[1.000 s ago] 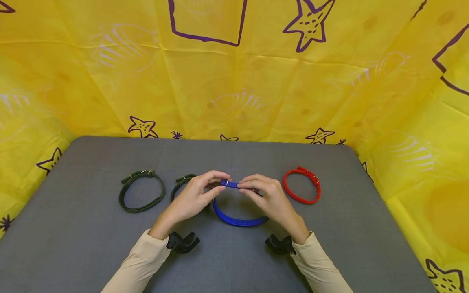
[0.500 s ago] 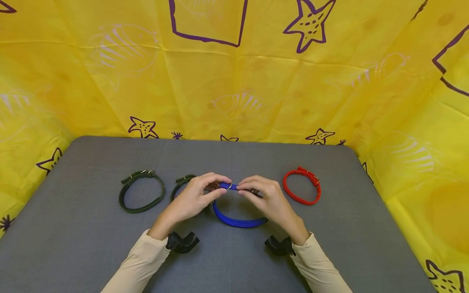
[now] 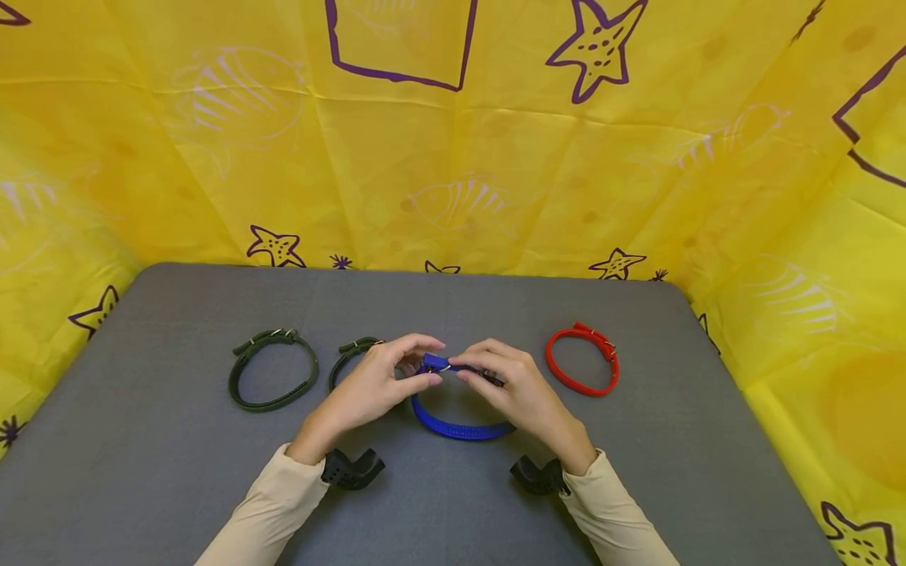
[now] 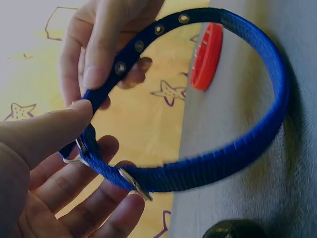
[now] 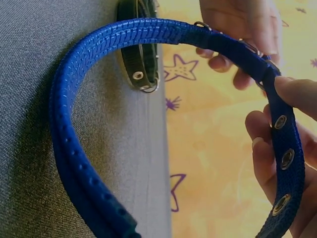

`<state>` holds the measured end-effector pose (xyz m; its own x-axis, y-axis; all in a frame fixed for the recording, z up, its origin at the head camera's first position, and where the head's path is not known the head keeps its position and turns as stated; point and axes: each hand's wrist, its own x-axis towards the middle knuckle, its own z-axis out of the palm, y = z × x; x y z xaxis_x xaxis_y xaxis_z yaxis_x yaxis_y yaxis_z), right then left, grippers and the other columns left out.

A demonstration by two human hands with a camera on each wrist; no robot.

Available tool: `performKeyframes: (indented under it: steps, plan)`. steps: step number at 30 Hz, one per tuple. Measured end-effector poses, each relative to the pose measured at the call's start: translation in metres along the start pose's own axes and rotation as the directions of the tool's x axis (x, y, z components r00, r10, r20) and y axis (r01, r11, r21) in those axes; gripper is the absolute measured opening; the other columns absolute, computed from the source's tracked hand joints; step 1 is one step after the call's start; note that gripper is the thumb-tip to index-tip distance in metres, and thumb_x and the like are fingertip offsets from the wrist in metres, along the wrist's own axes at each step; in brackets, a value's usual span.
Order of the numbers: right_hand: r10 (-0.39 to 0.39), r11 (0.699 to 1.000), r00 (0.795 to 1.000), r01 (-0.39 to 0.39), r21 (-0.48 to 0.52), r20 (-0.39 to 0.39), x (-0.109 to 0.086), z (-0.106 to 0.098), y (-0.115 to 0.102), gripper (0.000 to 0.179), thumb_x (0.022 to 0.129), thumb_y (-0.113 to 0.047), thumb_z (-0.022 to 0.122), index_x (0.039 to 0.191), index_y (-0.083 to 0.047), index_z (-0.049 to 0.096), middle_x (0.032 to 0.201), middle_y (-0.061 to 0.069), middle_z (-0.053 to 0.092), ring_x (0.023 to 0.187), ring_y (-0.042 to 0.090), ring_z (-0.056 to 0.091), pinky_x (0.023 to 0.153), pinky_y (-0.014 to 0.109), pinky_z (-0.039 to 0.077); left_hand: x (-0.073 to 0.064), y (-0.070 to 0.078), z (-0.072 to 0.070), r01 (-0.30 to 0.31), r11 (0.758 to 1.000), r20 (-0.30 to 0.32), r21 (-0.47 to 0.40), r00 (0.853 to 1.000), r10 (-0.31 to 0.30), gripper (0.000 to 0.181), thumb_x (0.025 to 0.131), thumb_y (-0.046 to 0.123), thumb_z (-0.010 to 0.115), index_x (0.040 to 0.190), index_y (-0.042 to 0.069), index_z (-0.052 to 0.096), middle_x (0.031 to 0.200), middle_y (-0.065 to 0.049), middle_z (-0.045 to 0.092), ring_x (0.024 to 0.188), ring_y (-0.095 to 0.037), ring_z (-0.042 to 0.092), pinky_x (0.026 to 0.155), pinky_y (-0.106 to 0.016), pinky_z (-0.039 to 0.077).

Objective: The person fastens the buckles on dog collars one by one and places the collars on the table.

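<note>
A blue collar [image 3: 463, 431] with metal eyelets and a buckle forms a loop held up between both hands. At its buckle end, my left hand [image 3: 382, 377] holds the strap, thumb against it and fingers behind the buckle [image 4: 133, 183]. The eyelet end [image 5: 287, 158] is pinched between thumb and fingers of my right hand [image 3: 515, 381], close to the buckle. In the right wrist view this strap end meets the metal fittings [image 5: 262, 67]; whether it passes fully through them I cannot tell. Partly behind the left hand lies a dark green collar [image 3: 340, 368].
Another dark green collar [image 3: 272, 405] lies on the grey table [image 3: 177, 472] at the left, buckled into a ring. A red collar [image 3: 582, 388] lies to the right, also a closed ring. Yellow patterned cloth [image 3: 453, 173] hangs behind the table and at its sides.
The blue collar's buckle end has turned between the hands, and its metal ring has shifted slightly. The left thumb and forefinger stand further apart. Both arms stay almost in place; the other collars have not moved.
</note>
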<state>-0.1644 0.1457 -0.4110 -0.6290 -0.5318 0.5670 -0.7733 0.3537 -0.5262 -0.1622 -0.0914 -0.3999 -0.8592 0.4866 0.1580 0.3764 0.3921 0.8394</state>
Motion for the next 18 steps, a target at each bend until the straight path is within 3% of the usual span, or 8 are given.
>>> performKeyframes:
  steps: [6,12,18]
  plan:
    - [0.009,1.0,1.0,-0.009,-0.005,0.018,-0.0007,-0.0009,0.0004,0.019,0.09,-0.006,0.071,0.108,-0.011,0.074,0.102,0.002,0.07,0.091,0.011,0.065,0.074,0.019,0.052,0.0001,-0.0038,-0.0035,0.045,0.998,0.046,0.054,0.998,-0.048,0.026,0.093,0.027,0.07,0.117,0.016,0.068,0.093,0.005,0.07,0.083,-0.008,0.063,0.077,-0.026,0.052]
    - [0.026,1.0,0.999,-0.026,0.001,0.036,-0.0013,-0.0022,0.0014,0.017,0.092,-0.007,0.07,0.107,-0.012,0.073,0.102,0.001,0.07,0.09,0.01,0.064,0.074,0.021,0.052,-0.0007,-0.0055,-0.0088,0.075,0.997,0.064,0.017,0.995,-0.076,0.022,0.095,0.026,0.069,0.112,0.014,0.065,0.1,0.003,0.074,0.089,-0.008,0.067,0.08,-0.026,0.053]
    - [0.05,0.999,0.997,-0.05,0.006,0.06,-0.0014,-0.0054,0.0014,0.017,0.092,-0.008,0.07,0.108,-0.013,0.073,0.103,0.0,0.071,0.09,0.009,0.064,0.073,0.022,0.053,-0.0009,-0.0048,-0.0101,0.055,0.998,0.064,-0.015,0.996,-0.054,0.022,0.095,0.025,0.068,0.112,0.013,0.061,0.105,-0.001,0.076,0.091,-0.01,0.067,0.08,-0.027,0.051]
